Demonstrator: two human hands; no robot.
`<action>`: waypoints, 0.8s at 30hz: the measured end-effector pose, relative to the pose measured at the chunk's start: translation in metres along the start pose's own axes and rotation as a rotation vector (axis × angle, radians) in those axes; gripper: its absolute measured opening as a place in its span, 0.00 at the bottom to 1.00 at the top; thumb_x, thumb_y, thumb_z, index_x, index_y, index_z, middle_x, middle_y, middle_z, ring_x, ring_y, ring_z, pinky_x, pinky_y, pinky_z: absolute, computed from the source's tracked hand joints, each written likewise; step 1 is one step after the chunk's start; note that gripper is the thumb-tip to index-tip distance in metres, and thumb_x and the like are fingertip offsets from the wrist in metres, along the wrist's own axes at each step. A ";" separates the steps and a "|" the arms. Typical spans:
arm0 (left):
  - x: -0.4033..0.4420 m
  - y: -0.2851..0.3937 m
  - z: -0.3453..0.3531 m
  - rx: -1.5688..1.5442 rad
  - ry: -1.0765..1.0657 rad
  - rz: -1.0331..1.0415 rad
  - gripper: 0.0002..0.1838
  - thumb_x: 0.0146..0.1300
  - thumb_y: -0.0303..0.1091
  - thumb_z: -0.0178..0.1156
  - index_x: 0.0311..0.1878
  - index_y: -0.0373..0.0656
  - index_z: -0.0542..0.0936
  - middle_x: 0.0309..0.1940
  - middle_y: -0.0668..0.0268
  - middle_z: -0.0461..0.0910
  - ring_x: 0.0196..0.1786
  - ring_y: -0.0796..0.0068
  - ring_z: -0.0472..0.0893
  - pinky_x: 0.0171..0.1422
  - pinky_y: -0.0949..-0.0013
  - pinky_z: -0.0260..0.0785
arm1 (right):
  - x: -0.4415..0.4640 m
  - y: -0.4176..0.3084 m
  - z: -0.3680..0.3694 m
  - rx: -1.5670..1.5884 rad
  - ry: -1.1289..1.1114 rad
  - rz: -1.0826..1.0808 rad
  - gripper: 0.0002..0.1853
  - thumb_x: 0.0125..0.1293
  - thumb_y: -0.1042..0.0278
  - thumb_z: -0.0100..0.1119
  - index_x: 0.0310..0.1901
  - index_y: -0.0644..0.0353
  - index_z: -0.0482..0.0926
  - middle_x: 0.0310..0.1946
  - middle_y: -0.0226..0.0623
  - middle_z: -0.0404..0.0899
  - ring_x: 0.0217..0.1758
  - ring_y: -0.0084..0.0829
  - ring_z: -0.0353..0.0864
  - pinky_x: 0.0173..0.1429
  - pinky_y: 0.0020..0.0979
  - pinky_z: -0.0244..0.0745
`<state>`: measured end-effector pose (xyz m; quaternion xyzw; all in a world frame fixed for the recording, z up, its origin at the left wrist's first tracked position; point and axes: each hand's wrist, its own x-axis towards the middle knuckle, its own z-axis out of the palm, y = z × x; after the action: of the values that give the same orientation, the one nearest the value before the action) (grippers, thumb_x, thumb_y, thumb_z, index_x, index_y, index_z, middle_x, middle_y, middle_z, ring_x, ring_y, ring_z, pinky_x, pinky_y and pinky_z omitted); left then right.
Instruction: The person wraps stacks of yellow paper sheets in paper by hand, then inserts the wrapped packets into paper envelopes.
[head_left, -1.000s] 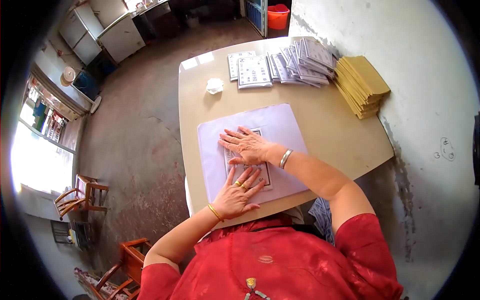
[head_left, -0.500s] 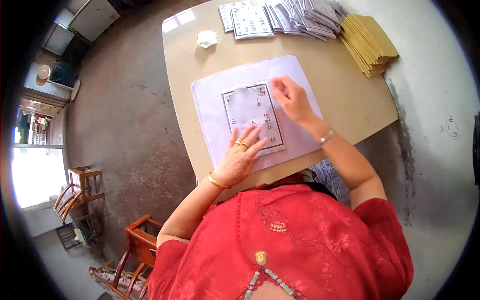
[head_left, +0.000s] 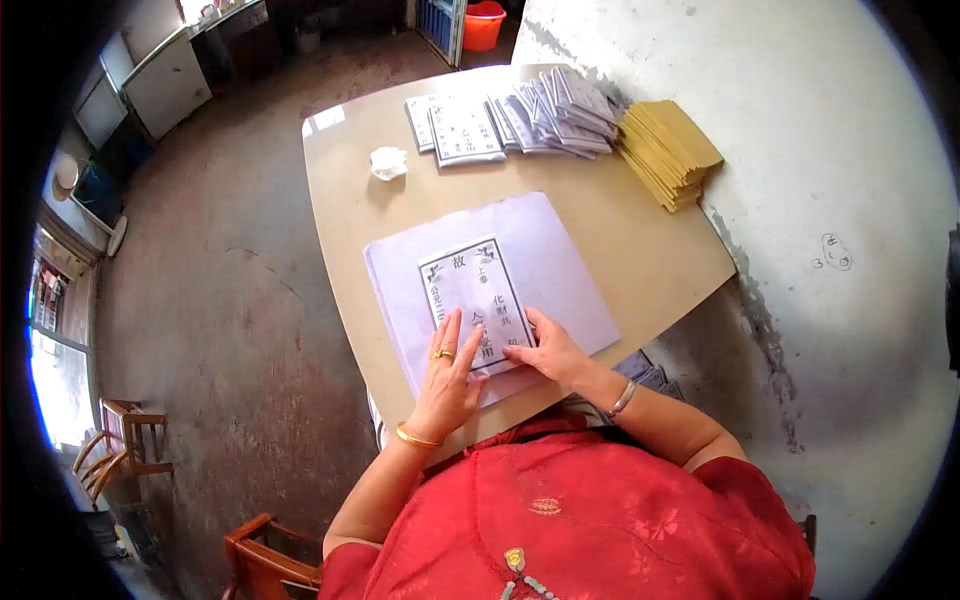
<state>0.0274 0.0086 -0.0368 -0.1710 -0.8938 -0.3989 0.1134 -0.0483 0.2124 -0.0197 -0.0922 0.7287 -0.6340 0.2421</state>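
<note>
A white printed packet [head_left: 465, 280] with a black border and characters lies on a stack of pale lilac paper [head_left: 560, 260] near the table's front edge. My left hand [head_left: 448, 385] rests with spread fingers on the packet's lower left part. At the packet's lower right corner, my right hand [head_left: 555, 352] has its thumb on top and its fingers at the right edge, pinching that corner.
Printed packets [head_left: 467, 135] lie at the table's far side, with an overlapping pile [head_left: 560, 115] beside them. Yellow-brown paper [head_left: 668, 150] is stacked by the wall. A crumpled white piece [head_left: 388, 163] sits at the far left of the table [head_left: 340, 210]. Wooden chairs [head_left: 130, 440] stand at left.
My right hand has come down from the packet's upper right to its lower right corner. My left hand stays on the packet's lower left. The camera view has shifted.
</note>
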 end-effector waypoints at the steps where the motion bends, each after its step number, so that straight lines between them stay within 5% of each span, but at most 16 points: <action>1: -0.001 0.002 -0.001 -0.043 0.015 -0.019 0.46 0.52 0.26 0.69 0.76 0.43 0.59 0.78 0.43 0.45 0.79 0.40 0.47 0.81 0.48 0.45 | -0.001 -0.003 0.000 0.027 0.031 0.021 0.28 0.63 0.79 0.64 0.65 0.64 0.68 0.46 0.34 0.83 0.45 0.21 0.82 0.46 0.26 0.81; 4: 0.000 0.006 -0.006 -0.104 0.019 -0.073 0.53 0.52 0.30 0.71 0.78 0.41 0.50 0.79 0.43 0.41 0.79 0.38 0.45 0.81 0.49 0.44 | 0.025 -0.012 -0.027 0.213 0.077 -0.018 0.28 0.65 0.77 0.62 0.66 0.61 0.67 0.46 0.32 0.82 0.42 0.21 0.82 0.43 0.26 0.81; 15: 0.007 0.014 -0.007 -0.007 -0.084 -0.133 0.49 0.52 0.34 0.72 0.76 0.39 0.57 0.78 0.41 0.43 0.79 0.39 0.46 0.81 0.46 0.41 | 0.249 -0.082 -0.106 0.473 0.071 -0.191 0.29 0.69 0.69 0.61 0.68 0.61 0.62 0.47 0.34 0.79 0.40 0.24 0.81 0.41 0.29 0.81; 17: 0.006 0.015 -0.007 -0.001 -0.095 -0.159 0.48 0.52 0.35 0.71 0.75 0.39 0.59 0.78 0.40 0.43 0.79 0.39 0.46 0.81 0.46 0.41 | 0.274 -0.082 -0.117 0.216 0.074 -0.007 0.33 0.69 0.67 0.62 0.70 0.63 0.58 0.48 0.35 0.79 0.42 0.24 0.81 0.39 0.29 0.80; 21: 0.007 0.018 -0.008 0.002 -0.093 -0.178 0.44 0.53 0.35 0.70 0.73 0.39 0.62 0.77 0.40 0.46 0.80 0.41 0.48 0.81 0.45 0.41 | 0.268 -0.062 -0.130 -0.246 0.089 0.001 0.26 0.69 0.66 0.61 0.65 0.65 0.67 0.39 0.34 0.82 0.35 0.22 0.82 0.37 0.26 0.78; 24: 0.005 0.010 0.000 0.026 -0.117 -0.138 0.40 0.54 0.35 0.70 0.70 0.38 0.67 0.77 0.41 0.48 0.80 0.42 0.49 0.81 0.43 0.40 | 0.190 -0.065 -0.135 -0.255 -0.084 -0.125 0.15 0.69 0.66 0.61 0.54 0.63 0.79 0.36 0.34 0.86 0.36 0.22 0.83 0.40 0.28 0.79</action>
<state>0.0268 0.0156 -0.0285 -0.1307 -0.9135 -0.3836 0.0354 -0.2875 0.2357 0.0093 -0.1937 0.7853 -0.5458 0.2190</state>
